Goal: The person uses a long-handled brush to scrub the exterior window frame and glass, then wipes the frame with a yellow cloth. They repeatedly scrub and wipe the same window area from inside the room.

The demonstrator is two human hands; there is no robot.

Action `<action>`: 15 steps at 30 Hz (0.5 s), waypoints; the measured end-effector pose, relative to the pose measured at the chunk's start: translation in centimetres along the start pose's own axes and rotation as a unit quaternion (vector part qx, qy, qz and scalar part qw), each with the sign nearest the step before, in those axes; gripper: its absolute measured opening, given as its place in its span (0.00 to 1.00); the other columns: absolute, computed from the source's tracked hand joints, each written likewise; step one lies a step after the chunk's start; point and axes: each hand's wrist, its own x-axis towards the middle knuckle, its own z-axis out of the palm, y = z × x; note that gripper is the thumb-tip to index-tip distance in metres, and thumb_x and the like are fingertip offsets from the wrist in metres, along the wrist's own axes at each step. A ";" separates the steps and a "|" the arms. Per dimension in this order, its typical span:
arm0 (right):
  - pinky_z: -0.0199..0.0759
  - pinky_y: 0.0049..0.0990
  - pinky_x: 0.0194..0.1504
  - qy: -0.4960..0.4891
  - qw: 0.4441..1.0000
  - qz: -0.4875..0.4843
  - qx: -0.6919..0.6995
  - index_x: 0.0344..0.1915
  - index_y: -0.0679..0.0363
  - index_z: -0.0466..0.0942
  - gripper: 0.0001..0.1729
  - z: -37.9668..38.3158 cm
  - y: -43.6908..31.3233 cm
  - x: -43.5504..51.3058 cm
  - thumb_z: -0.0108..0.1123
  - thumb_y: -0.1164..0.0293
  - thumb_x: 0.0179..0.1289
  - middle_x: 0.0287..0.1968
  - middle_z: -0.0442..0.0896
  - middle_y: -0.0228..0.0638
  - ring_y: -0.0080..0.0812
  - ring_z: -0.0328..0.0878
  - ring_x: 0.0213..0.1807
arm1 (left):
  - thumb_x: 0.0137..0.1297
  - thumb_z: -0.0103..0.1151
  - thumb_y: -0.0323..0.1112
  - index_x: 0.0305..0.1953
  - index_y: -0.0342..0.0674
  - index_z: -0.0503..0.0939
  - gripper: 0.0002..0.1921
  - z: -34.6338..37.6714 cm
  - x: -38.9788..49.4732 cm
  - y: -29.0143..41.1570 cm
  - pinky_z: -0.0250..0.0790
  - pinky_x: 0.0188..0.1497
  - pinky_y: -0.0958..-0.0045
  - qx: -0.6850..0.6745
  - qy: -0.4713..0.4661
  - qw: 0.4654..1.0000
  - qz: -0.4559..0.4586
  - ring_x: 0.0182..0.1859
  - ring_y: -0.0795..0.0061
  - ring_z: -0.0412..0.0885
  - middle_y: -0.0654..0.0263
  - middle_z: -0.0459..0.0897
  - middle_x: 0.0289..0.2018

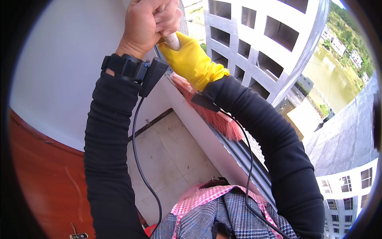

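My left hand, bare with a black strap at the wrist, is closed around a white handle at the top of the view. My right hand wears a yellow rubber glove and grips the same handle just below. Under my right forearm, a broom head with pink bristles lies along the window track. The glove and sleeve cover part of the broom head. Where the handle joins it is hidden.
A pale wall and a red-brown wooden door stand to the left. Below me is a tiled floor. Beyond the open window are a concrete building and greenish water far down. Black cables hang from both wrists.
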 end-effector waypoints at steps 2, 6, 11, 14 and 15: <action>0.79 0.31 0.40 0.025 0.999 -0.012 -0.026 0.48 0.60 0.84 0.13 0.6 1.2 1.8 0.64 0.68 0.66 0.35 0.88 0.42 0.38 0.88 0.36 | 0.80 0.48 0.44 0.22 0.47 0.63 0.23 -0.6 0.2 0.6 0.50 0.13 0.75 0.099 0.061 0.993 0.016 0.10 0.82 0.54 0.74 0.57 0.10; 0.80 0.32 0.38 -0.039 0.990 -0.138 0.002 0.48 0.57 0.84 0.13 -1.0 -4.5 4.6 0.66 0.68 0.64 0.34 0.88 0.40 0.39 0.88 0.35 | 0.78 0.52 0.45 0.20 0.48 0.61 0.24 -0.6 0.3 4.4 0.50 0.13 0.75 0.144 0.054 0.986 0.065 0.10 0.82 0.55 0.74 0.59 0.10; 0.64 0.19 0.21 -0.068 0.980 0.084 -0.169 0.46 0.63 0.85 0.13 -1.8 -11.4 2.9 0.64 0.67 0.67 0.23 0.79 0.27 0.17 0.72 0.20 | 0.78 0.50 0.44 0.17 0.50 0.59 0.26 -0.8 -0.8 6.4 0.52 0.14 0.74 -0.067 0.012 0.997 0.025 0.10 0.81 0.54 0.74 0.58 0.09; 0.67 0.23 0.28 -0.069 0.961 0.197 -0.183 0.44 0.58 0.87 0.11 0.0 -9.4 2.1 0.62 0.68 0.66 0.24 0.81 0.30 0.21 0.74 0.23 | 0.78 0.48 0.44 0.16 0.51 0.57 0.27 -3.3 -0.7 4.4 0.52 0.14 0.73 -0.166 0.024 0.986 -0.012 0.10 0.80 0.54 0.74 0.57 0.09; 0.74 0.27 0.35 -0.077 0.950 0.234 -0.194 0.42 0.55 0.88 0.10 0.5 -8.3 2.3 0.61 0.67 0.65 0.27 0.84 0.33 0.27 0.81 0.27 | 0.78 0.48 0.44 0.15 0.51 0.57 0.28 -4.4 -0.8 3.6 0.52 0.14 0.73 -0.172 0.042 0.984 -0.024 0.10 0.80 0.53 0.75 0.57 0.09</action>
